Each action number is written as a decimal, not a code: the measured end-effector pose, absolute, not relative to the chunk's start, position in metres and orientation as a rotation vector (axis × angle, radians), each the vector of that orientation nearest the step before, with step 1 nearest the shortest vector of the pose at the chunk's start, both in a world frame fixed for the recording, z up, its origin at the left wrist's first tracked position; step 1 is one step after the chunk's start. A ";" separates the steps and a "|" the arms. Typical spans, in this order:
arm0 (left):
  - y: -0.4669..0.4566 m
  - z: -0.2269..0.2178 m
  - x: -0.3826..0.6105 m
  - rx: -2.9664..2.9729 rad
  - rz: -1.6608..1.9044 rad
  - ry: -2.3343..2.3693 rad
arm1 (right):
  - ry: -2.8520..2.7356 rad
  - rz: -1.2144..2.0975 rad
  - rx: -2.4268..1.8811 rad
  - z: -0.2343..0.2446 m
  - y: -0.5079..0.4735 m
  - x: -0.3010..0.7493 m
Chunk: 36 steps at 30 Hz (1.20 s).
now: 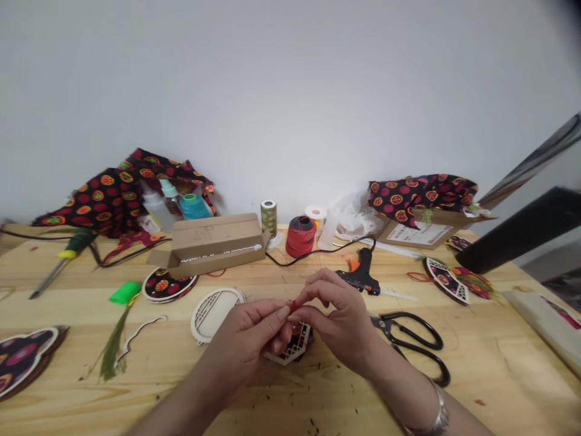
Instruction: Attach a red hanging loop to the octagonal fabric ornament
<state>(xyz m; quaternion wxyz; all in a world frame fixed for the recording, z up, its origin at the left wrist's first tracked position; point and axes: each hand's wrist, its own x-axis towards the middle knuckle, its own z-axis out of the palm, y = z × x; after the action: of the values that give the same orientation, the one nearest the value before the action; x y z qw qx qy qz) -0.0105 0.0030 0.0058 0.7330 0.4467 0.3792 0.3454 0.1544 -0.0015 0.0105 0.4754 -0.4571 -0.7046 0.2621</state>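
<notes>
My left hand [247, 333] and my right hand [340, 318] meet over the middle of the table, fingertips pinched together on a small red thread [293, 306]. Most of the thread is hidden by the fingers. Just beneath them is a lattice-edged wooden ornament [297, 350] backed with dark patterned fabric, partly covered by my left hand; whether that hand touches it I cannot tell. Left of it lies a round pale wooden frame [213, 318] with slatted cutouts. Black-handled scissors [415, 333] lie beside my right wrist, their blades partly hidden.
Behind my hands stand a red thread spool [301, 237], a green thread spool [269, 219] and an open cardboard box [215, 242]. A black glue gun [363, 272] with a cable lies at right. A screwdriver [63, 260] and a green tassel [111, 345] are at left.
</notes>
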 end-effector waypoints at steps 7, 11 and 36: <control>0.004 0.005 -0.010 0.808 0.817 0.774 | -1.690 0.836 -1.102 0.010 0.005 0.161; 0.003 0.006 -0.009 0.756 0.802 0.736 | -1.686 0.889 -1.089 0.009 0.005 0.161; 0.002 0.010 -0.005 0.736 0.767 0.719 | -1.769 0.760 -1.027 0.011 0.003 0.160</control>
<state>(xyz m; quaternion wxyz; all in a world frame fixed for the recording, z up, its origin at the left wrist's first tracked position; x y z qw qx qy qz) -0.0052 0.0023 0.0101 0.8012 0.3432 0.3352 0.3576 0.1600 0.0031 0.0107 0.4615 -0.4174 -0.7192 0.3091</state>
